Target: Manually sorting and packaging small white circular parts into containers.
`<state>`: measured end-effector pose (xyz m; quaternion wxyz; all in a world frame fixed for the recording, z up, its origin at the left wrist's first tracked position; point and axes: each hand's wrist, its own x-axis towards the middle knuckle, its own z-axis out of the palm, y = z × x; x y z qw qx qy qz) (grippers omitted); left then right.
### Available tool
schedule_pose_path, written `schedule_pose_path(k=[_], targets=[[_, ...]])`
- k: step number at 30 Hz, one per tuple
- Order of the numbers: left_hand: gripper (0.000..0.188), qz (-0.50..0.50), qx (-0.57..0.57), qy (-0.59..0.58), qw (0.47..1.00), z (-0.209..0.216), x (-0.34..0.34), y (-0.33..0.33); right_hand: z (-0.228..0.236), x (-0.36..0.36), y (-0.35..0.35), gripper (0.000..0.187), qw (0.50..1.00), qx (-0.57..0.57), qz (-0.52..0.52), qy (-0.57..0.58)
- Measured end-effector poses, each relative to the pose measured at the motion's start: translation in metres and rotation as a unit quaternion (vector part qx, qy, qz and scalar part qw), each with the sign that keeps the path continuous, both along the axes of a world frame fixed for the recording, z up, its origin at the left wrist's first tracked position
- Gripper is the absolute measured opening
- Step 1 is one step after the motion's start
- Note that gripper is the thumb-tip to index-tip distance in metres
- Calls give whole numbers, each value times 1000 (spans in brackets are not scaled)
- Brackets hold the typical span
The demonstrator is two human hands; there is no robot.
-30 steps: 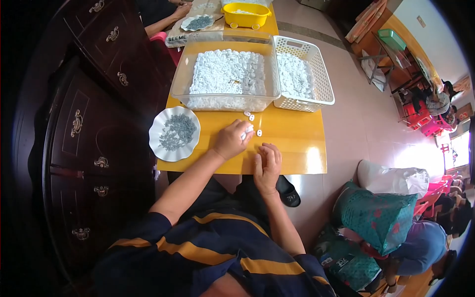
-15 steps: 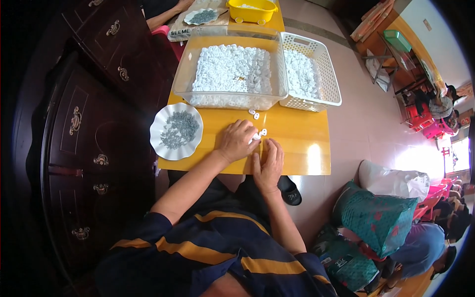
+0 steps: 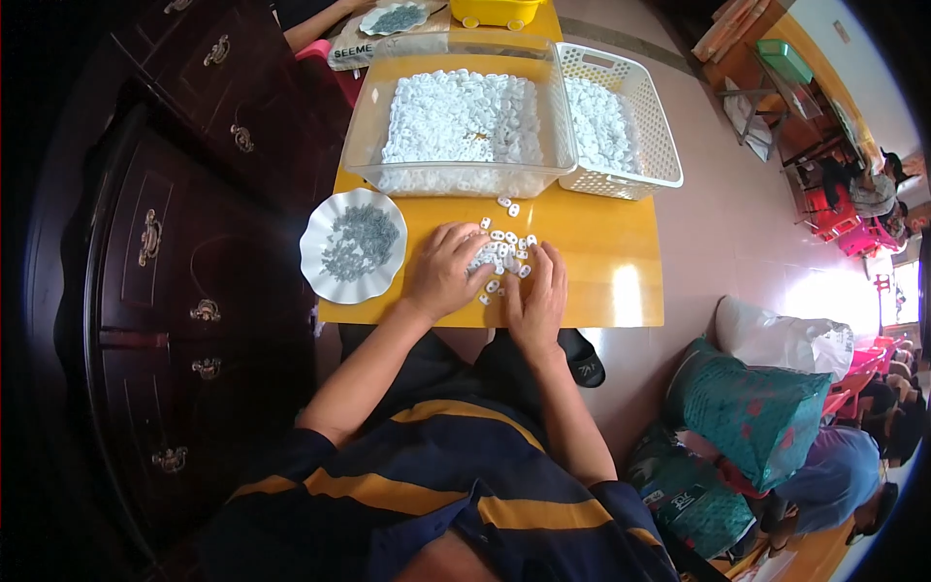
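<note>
A loose heap of small white plastic pieces with two dark holes each [image 3: 510, 237] lies on the yellow table, between my hands. My left hand [image 3: 444, 269] rests at the heap's left side, fingers curved and thumb apart, touching pieces that it partly hides. On the right side, my right hand [image 3: 539, 299] stands with its fingers spread, fingertips at the outer pieces. A white scalloped plate [image 3: 314, 242] holding small grey-green, rod-like bits [image 3: 361, 242] sits left of my left hand. Beyond the heap stands a clear plastic bin [image 3: 461, 180] full of similar white pieces.
A white perforated basket [image 3: 663, 167] of white pieces adjoins the bin. Farther back are a yellow tub [image 3: 495, 13], another plate [image 3: 396, 19] and a co-worker's arm [image 3: 315, 26]. Dark drawers [image 3: 145, 242] flank the left; green bags [image 3: 752, 407] and seated people are at right.
Many white pieces now lie spread between my hands, where only a few showed before. My hands have moved apart, the right one to the right. The whole view has shifted slightly.
</note>
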<state>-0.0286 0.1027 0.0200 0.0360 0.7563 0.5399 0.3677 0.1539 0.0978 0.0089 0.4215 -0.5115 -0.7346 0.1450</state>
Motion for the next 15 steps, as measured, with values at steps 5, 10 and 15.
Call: schedule_pose_path(k=[5,10,15], targets=[[35,38,2,-3,999,-6,-7,-6,-2,-7,2,58,998,-1,3,-65],[33,43,-14,-12,999,-6,-8,-6,-6,-15,-8,65,982,-23,44,-180],[34,42,-19,-11,999,-9,-8,-3,-6,-7,-13,63,985,-22,20,-172]])
